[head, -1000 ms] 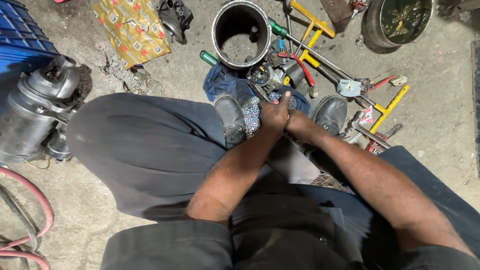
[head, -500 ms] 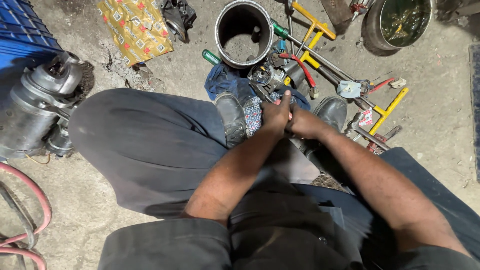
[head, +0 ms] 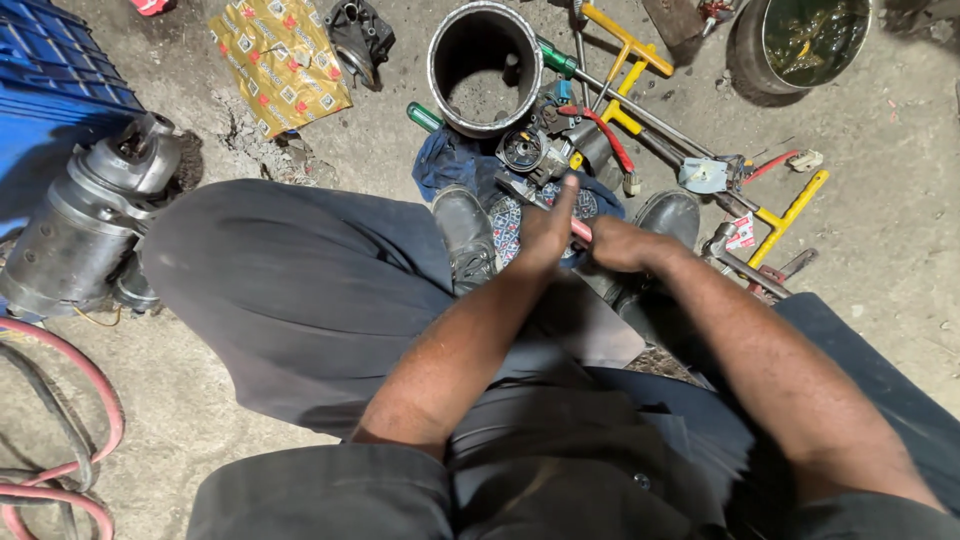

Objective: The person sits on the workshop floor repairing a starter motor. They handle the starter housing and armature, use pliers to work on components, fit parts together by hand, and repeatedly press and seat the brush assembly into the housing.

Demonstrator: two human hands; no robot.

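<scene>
A red-handled tool [head: 582,232] lies between the person's two hands, above the blue cloth [head: 450,165] spread on the floor between the two black shoes [head: 464,232]; only a short piece of its red grip shows. Going by size: a grey motor [head: 85,225] lies near the left edge of the floor beside a blue crate [head: 50,90], and a steel cylinder [head: 485,65] stands open at the far edge past the cloth. A yellow printed box [head: 280,62] lies left of it, and yellow-handled wrenches [head: 790,215] lie to the right. The right hand [head: 625,245] is clenched around the red grip. The left hand [head: 545,232] touches the same tool with fingers stretched forward; whether it grips I cannot tell.
</scene>
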